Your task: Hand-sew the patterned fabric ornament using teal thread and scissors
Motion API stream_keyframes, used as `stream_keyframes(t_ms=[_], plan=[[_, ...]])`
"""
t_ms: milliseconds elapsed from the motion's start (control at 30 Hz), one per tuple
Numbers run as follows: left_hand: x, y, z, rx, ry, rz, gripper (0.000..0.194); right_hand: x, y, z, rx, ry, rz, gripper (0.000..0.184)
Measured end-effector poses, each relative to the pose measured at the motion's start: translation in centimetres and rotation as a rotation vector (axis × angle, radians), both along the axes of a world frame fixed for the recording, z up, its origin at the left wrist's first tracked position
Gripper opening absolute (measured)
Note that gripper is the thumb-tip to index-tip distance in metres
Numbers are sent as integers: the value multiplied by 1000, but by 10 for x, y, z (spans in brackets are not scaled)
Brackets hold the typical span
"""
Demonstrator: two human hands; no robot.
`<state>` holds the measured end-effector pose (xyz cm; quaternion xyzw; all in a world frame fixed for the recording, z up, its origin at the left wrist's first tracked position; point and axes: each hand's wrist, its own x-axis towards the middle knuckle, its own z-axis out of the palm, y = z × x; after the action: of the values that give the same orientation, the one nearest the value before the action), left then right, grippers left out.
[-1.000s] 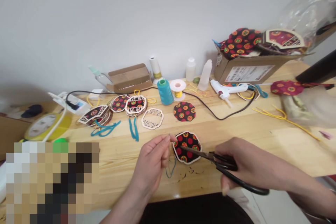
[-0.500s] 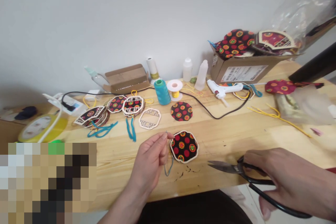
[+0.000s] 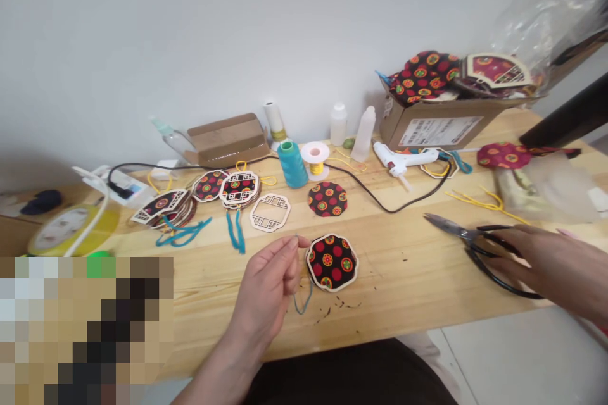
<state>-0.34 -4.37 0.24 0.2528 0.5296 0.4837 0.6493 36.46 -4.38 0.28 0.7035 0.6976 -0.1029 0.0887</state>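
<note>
My left hand [image 3: 273,285] is closed in a pinch, holding a thin teal cord [image 3: 304,307] whose loop hangs below the fingers. Beside it, close to the fingertips, is a scalloped wooden frame backed with dark flowered fabric [image 3: 332,262]. On the right, my right hand [image 3: 527,256] has its fingers at the black handles of the scissors [image 3: 463,234]. Their blades point left and seem to lie at the table surface. A cut piece of flowered fabric [image 3: 327,199] and a bare wooden lattice frame [image 3: 270,212] lie behind my left hand.
Teal thread cone [image 3: 292,164], yellow cord spool [image 3: 316,161] and white glue gun [image 3: 403,158] stand or lie at the back. A black cable [image 3: 375,193] crosses the table. Finished ornaments [image 3: 240,190] are on the left; a cardboard box [image 3: 437,123] is at back right. Dark scraps lie near the front edge.
My right hand has moved away from the front edge, back and to the right, taking the scissors to the table's right side. My left hand has stayed with the cord.
</note>
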Motion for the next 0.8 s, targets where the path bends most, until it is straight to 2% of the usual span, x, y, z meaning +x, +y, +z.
stream_keyframes(t_ms=[100,200,300,400,667,800], plan=[[1,0,0,9,-3,-2,19,-20,-5,9,158,-14,47,29],[2,-1,1,19,-6,-7,19,-65,-13,17,284,253,281,26],[4,-2,2,24,-1,-7,18,-111,-20,13,249,405,432,21],[4,-2,3,20,4,-8,18,-137,-24,0,294,317,462,15],[3,-2,5,17,0,-1,18,-149,-24,-17,360,108,527,17],[4,-2,5,19,17,0,18,-146,-17,-17,312,219,498,19]])
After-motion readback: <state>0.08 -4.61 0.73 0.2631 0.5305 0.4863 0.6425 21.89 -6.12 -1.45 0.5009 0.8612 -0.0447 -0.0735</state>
